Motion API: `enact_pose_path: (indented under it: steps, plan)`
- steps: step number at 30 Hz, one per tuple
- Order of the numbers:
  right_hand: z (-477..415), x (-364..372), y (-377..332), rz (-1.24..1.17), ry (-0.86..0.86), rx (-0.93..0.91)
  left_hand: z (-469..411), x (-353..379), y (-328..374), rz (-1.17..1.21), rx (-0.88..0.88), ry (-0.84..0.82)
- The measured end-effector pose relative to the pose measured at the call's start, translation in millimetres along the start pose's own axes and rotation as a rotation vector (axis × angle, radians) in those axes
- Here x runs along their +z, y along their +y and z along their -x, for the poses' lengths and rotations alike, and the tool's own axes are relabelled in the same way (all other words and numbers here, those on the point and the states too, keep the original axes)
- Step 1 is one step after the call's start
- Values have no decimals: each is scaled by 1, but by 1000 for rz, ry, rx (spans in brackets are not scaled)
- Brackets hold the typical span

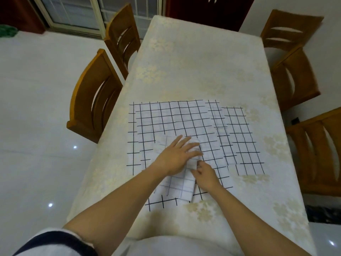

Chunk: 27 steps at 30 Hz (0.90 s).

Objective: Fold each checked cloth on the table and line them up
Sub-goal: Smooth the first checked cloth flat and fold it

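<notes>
Head view showed the left hand (pixel 177 156) pressed flat on the part-folded checked cloth (pixel 181 185), apparently pinning its layers, while the right hand (pixel 204 174) pinched its edge, atop spread cloths (pixel 175 119) on the counter (pixel 203 61).

A home dining room: cloth-covered table (pixel 203 58), wooden chairs (pixel 96 93) around it, tiled floor (pixel 36 126), sliding window (pixel 77 13).

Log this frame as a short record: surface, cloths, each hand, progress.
surface: table with pale flowered cover, wooden chairs either side
spread: several checked cloths lying flat, overlapping
in work: folded cloth, narrow, lying on the spread ones near the person
left hand: fingers straight, pressing the folded cloth
right hand: pinches the folded cloth's right edge
progress: spread ones not yet folded; nothing lined up
</notes>
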State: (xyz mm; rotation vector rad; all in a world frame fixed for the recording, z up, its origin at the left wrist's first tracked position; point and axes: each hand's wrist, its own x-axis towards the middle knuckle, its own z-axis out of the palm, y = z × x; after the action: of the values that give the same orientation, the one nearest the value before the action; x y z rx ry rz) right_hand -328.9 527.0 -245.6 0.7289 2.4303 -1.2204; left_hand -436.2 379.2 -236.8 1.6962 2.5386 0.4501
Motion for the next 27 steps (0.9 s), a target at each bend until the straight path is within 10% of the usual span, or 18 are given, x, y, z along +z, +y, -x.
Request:
enact_pose_path:
  steps: [6, 12, 27]
  plan:
    - [22, -27, 11, 189, -10, -141, -26, -14, 23, -201, -28, -323]
    - [28, -62, 28, 112, 41, -128, -32, -35, 5, 189, -328, -448]
    - [10, -79, 48, -423, 258, 211, 24, -3, -12, 1078, -951, 90]
